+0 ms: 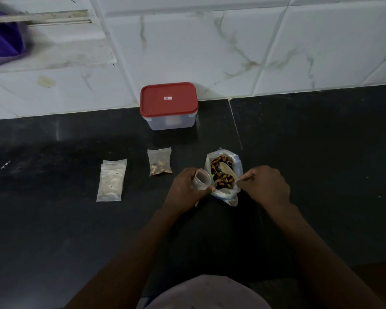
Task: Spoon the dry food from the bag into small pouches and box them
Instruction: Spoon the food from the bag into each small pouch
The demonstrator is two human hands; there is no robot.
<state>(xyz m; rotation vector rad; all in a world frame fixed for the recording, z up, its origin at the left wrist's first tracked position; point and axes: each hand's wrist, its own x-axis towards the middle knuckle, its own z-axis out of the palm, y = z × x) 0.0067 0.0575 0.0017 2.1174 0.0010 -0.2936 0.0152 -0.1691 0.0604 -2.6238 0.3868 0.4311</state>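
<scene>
Step in hand: scooping. Left hand [184, 186] curled round empty pouch [201, 179], mouth held open at 9 o'clock edge of bag [227, 195]. Right hand [265, 186] pinches spoon [226, 171] by handle; bowl rests on dry food [221, 182], pointing 11 o'clock. Filled pouch [159, 162] at bag's 9 o'clock. Box [168, 103] at 11 o'clock, lid on. Next, likely: lift spoon level, tip into narrow pouch mouth.

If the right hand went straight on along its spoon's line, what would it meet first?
Probably the dry food in the open bag: the spoon in the right hand points into it. Whether the bowl touches it is unclear.
</scene>
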